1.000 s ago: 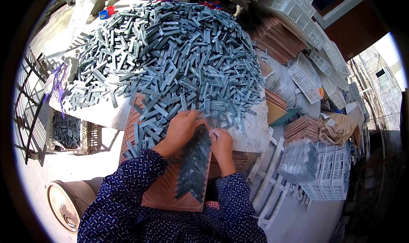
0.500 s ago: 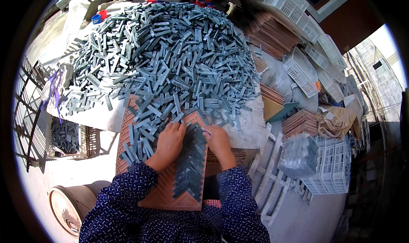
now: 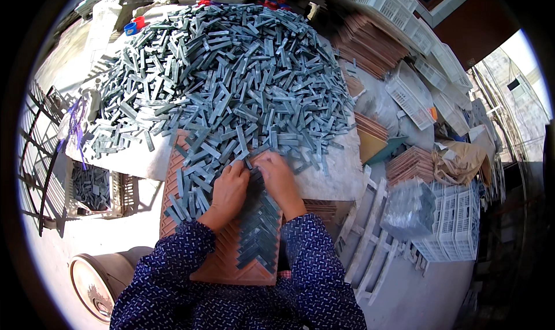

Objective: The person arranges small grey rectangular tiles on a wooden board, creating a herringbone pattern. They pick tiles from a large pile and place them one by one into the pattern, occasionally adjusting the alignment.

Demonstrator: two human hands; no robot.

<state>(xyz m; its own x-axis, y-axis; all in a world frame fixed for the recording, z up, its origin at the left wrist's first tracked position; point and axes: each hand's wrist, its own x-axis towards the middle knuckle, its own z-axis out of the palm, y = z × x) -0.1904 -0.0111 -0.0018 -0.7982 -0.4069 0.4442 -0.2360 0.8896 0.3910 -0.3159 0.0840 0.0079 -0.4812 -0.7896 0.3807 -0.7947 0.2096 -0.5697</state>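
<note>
A reddish-brown tray (image 3: 215, 266) with zigzag grooves lies in front of me. Grey-green stone strips (image 3: 258, 232) fill a herringbone band along its right half. My left hand (image 3: 229, 190) is closed over the tray's middle, fingers bent at the band's far end. Beside it my right hand (image 3: 278, 180) reaches in from the right with pinched fingertips, almost meeting the left ones. Whatever either pinch holds is hidden by the fingers. Loose strips (image 3: 196, 182) cover the tray's left side, spilling from a big heap of stone strips (image 3: 231, 70) beyond it.
The heap rests on a pale sheet (image 3: 341, 182). At left stand a crate of dark pieces (image 3: 91, 186) and a round drum (image 3: 92, 284). To the right are a white pallet (image 3: 370, 243), white plastic crates (image 3: 454, 220), wrapped sheets (image 3: 407, 210) and stacked brown trays (image 3: 370, 44).
My right hand has moved left and slightly away from me, from the tray's right edge to beside my left hand. The left hand has stayed nearly in place.
</note>
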